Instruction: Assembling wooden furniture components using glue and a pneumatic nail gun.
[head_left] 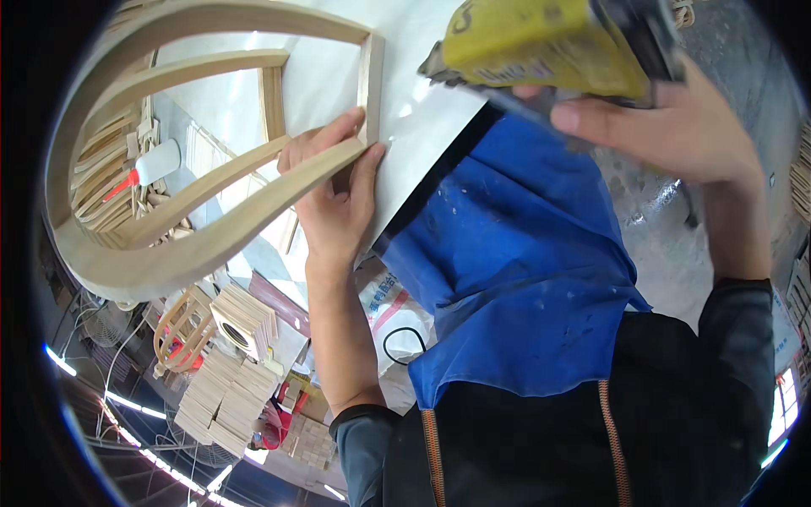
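A curved, pale wooden frame point(160, 262) with rounded arms and a straight crosspiece stands on the white worktop point(422, 118). My left hand point(334, 198) is closed on its near corner, thumb and fingers around the end of the curved arm and the crosspiece. To the right, my right hand point(667, 135) is wrapped around the handle of a yellow nail gun point(532, 51). The gun is raised, its dark nose pointing left toward the frame and apart from it. Motion blurs the gun a little, and most of my right fingers are hidden behind it.
A white glue bottle point(159, 160) with a red nozzle lies beyond the frame, beside several wooden strips point(106, 173). At the lower left are stacked wooden pieces point(224, 401) and another small curved frame point(182, 329). My blue apron point(524, 253) hangs against the worktop's edge.
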The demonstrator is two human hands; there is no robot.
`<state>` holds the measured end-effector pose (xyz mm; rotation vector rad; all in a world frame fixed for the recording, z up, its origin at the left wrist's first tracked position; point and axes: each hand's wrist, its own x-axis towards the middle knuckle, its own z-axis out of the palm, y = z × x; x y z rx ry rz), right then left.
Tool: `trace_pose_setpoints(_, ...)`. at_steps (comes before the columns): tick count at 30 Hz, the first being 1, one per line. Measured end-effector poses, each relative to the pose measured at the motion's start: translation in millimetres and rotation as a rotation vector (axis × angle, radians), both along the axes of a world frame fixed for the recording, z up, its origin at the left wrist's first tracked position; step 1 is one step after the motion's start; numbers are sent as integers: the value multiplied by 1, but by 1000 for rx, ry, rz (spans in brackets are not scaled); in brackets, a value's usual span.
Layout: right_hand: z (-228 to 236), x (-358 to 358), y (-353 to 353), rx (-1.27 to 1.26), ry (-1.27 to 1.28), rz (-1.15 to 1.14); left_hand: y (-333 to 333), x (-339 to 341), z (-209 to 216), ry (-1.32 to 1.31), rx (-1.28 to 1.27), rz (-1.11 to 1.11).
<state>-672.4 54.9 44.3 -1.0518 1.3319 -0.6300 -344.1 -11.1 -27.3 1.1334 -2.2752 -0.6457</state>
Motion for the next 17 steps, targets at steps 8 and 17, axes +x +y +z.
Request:
trace_pose_setpoints(8, 0, -15, -14, -913, 1203, 573, -12, 16, 46, 161, 541, 2)
trace_pose_setpoints(17, -17, 6, -10, -1018, 1352, 583, -64, -16, 29, 284, 721, 55)
